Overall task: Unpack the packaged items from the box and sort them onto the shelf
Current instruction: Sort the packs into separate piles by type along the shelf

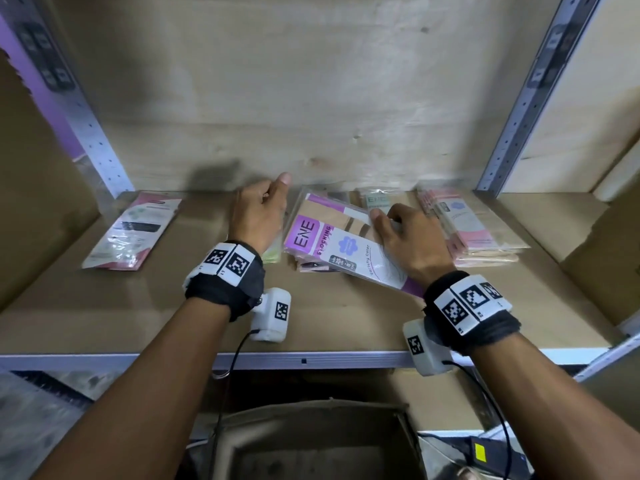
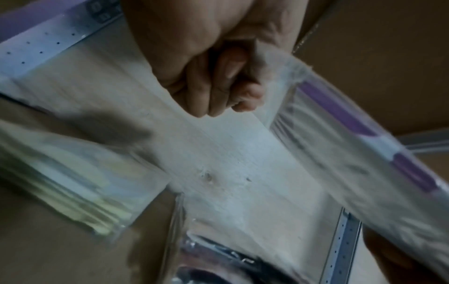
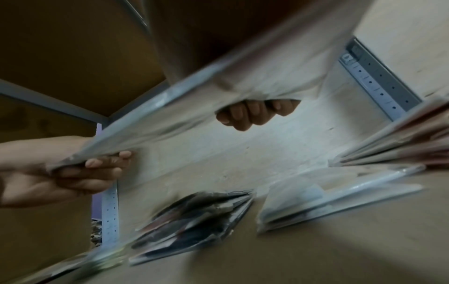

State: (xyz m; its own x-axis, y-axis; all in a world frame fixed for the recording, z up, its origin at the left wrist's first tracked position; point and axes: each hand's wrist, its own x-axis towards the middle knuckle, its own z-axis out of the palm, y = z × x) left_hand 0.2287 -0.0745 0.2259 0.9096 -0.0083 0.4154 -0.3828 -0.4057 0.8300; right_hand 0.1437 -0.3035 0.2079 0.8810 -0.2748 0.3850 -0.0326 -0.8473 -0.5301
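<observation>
The shelf (image 1: 104, 327) is the widest thing in view, a brown board with a pale metal front edge and perforated metal uprights (image 1: 519, 112) at its back corners. Below the shelf's front edge sits an open cardboard box (image 1: 311, 441); what it holds cannot be made out.

Above the middle of the shelf, both hands hold up a purple and white stocking packet (image 1: 332, 244) printed "ENE STOCKING". The right wrist view shows it clear of the board, with other packets lying under it.

To the right of the stocking packet, at the shelf's back right, lies a stack of pink packets (image 1: 474, 226). Behind the stocking packet, against the back panel, lies a small pale green packet (image 1: 375, 200). Well to the left of the stocking packet, near the left upright, lies a pink-edged packet with dark contents (image 1: 133, 233). Just left of the stocking packet, mostly hidden by the left wrist, is a stack of yellow-green packets (image 2: 80, 194).

The left hand (image 1: 258, 211) grips the stocking packet's left edge, fingers curled under it. The right hand (image 1: 407, 237) grips the packet's right side, thumb on top and fingers (image 3: 255, 113) curled beneath. Each wrist wears a black band with square black-and-white markers (image 1: 228, 263).
</observation>
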